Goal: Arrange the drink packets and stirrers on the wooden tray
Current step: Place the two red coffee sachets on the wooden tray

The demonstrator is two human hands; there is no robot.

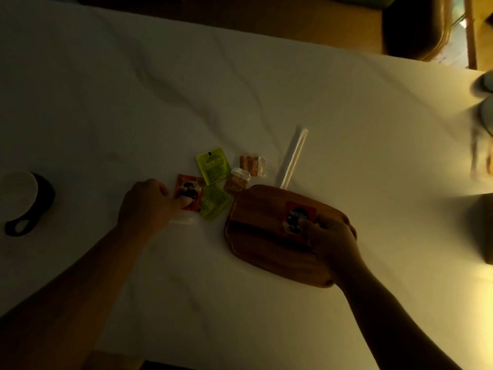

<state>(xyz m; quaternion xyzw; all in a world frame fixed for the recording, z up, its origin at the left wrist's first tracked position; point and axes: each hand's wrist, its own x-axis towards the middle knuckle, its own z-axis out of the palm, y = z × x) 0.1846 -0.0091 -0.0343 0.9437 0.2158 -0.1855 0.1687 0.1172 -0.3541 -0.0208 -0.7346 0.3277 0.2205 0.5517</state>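
A wooden tray (261, 236) lies on the white cloth in dim light. My right hand (330, 241) rests on the tray, fingers pinching a red coffee packet (300, 213) that lies on its far right part. My left hand (149, 206) presses its fingertips on a second red coffee packet (188, 190) on the cloth left of the tray. Two green tea packets (213, 165) (213, 202) lie beside it. Two brown sugar sachets (252, 164) (236, 181) sit just beyond the tray. A paper-wrapped stirrer (292, 156) lies at an angle, its near end touching the tray's far edge.
A dark mug (26, 204) with a white lid lies at the far left. A small pale packet (184, 218) sits by my left hand. Blurred objects (482, 129) stand at the right edge. The cloth's far edge meets dark furniture (413, 28).
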